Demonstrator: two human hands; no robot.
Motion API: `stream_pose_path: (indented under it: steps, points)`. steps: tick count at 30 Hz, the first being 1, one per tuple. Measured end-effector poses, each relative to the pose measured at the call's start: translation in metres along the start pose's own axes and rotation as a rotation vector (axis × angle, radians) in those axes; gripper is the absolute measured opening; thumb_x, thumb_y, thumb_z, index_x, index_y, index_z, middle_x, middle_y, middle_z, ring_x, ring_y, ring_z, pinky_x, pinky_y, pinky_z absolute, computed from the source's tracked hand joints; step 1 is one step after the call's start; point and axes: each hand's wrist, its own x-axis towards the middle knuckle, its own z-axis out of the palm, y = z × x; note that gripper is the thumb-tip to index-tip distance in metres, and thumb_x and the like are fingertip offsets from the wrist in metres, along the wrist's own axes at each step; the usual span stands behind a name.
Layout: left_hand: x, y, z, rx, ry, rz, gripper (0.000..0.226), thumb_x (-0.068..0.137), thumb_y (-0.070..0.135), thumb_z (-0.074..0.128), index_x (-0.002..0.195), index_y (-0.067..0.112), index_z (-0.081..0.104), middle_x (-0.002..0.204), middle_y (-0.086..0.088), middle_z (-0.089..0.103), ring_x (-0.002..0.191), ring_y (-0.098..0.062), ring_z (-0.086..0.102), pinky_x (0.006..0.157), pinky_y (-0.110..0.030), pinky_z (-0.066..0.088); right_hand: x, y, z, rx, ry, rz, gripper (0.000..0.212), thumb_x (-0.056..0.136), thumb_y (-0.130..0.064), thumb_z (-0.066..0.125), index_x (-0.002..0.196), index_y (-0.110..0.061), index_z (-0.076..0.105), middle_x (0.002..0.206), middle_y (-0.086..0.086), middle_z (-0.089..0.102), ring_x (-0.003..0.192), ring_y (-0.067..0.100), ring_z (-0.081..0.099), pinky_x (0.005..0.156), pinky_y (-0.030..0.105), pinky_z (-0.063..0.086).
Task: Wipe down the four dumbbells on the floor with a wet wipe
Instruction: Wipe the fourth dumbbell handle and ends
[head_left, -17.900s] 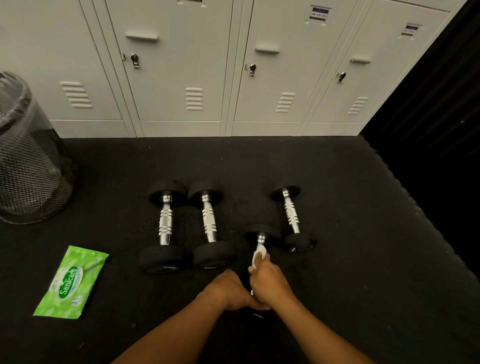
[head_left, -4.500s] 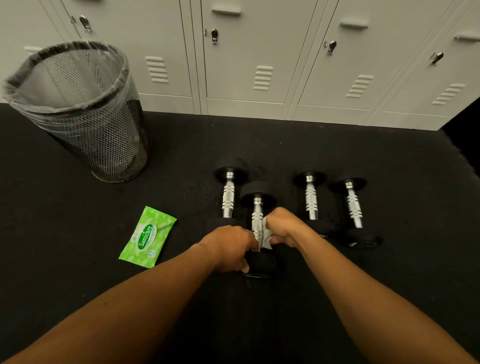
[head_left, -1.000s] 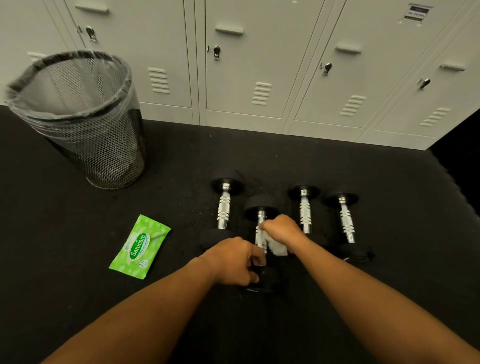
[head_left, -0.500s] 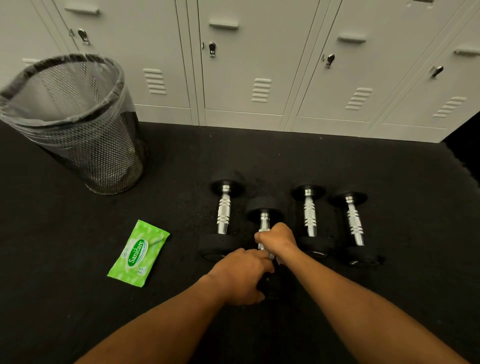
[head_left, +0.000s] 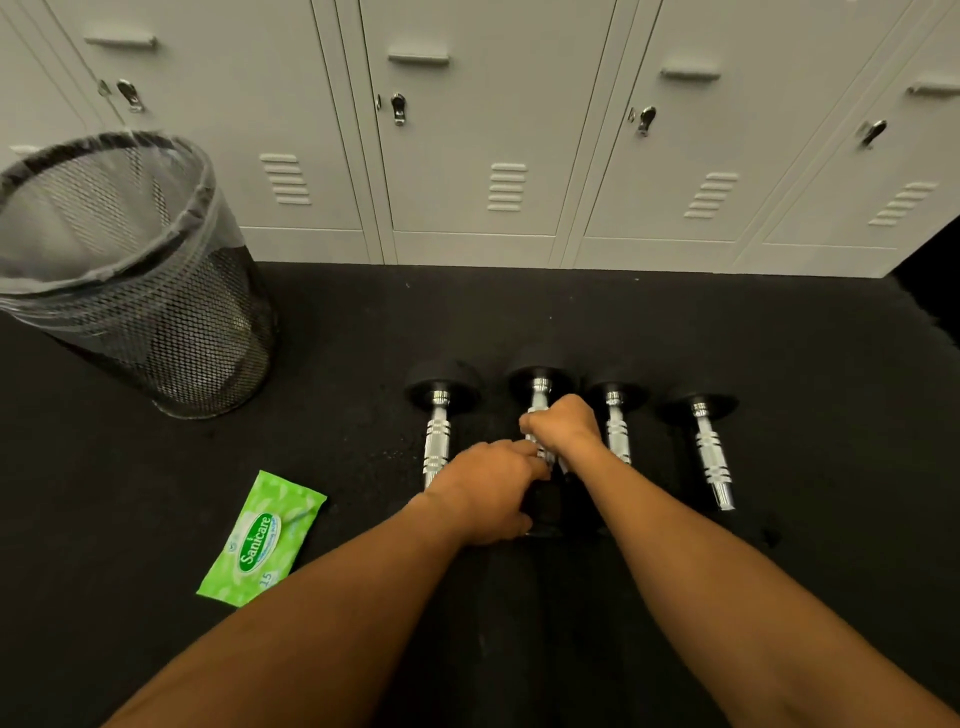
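Four dumbbells with chrome handles and black ends lie side by side on the black floor. The second from the left (head_left: 539, 385) is under both my hands. My right hand (head_left: 563, 427) is closed around its chrome handle; the wet wipe is hidden inside that fist. My left hand (head_left: 491, 488) grips the near black end of the same dumbbell. The leftmost dumbbell (head_left: 437, 441), the third dumbbell (head_left: 617, 426) and the rightmost dumbbell (head_left: 710, 452) lie untouched.
A green pack of wet wipes (head_left: 262, 538) lies on the floor to the left. A black mesh waste bin (head_left: 130, 275) with a clear liner stands at the far left. Grey lockers (head_left: 478, 130) line the back wall.
My right hand has slid up the chrome handle toward the far end. The white wipe seen a second ago beside my fist is now out of sight. My left hand stays on the near end.
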Motion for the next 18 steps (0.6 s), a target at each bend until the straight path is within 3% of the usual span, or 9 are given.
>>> stream_pose_path:
  steps: [7,12,18]
  points:
    - [0.008,0.003,0.013,0.017,0.005,-0.042,0.061,0.086,0.03,0.072,0.142,0.023,0.049,0.138,-0.001,0.048,0.124,-0.024,0.048,0.104,-0.04,0.04,0.017,0.005,0.004,-0.036,0.0,0.006,0.02,0.073,-0.023,0.073,0.084,-0.008,0.066,0.073,0.003,0.063,0.062,0.016,0.059,0.047,0.024,0.039]
    - [0.004,-0.003,0.004,-0.084,0.018,-0.048,0.063,0.088,0.046,0.07,0.144,0.027,0.047,0.137,0.004,0.05,0.126,-0.019,0.05,0.106,-0.04,0.039,0.014,0.007,0.001,-0.044,0.001,-0.002,0.023,0.071,-0.025,0.072,0.083,-0.007,0.067,0.078,0.007,0.067,0.064,0.018,0.062,0.048,0.024,0.04]
    - [-0.025,-0.036,-0.004,-0.144,0.094,-0.18,0.052,0.093,0.052,0.058,0.14,0.029,0.054,0.133,0.007,0.054,0.123,-0.017,0.055,0.106,-0.038,0.043,0.011,0.008,-0.001,-0.06,0.003,-0.016,0.021,0.077,-0.024,0.074,0.083,-0.009,0.062,0.077,0.005,0.063,0.062,0.015,0.06,0.046,0.024,0.037]
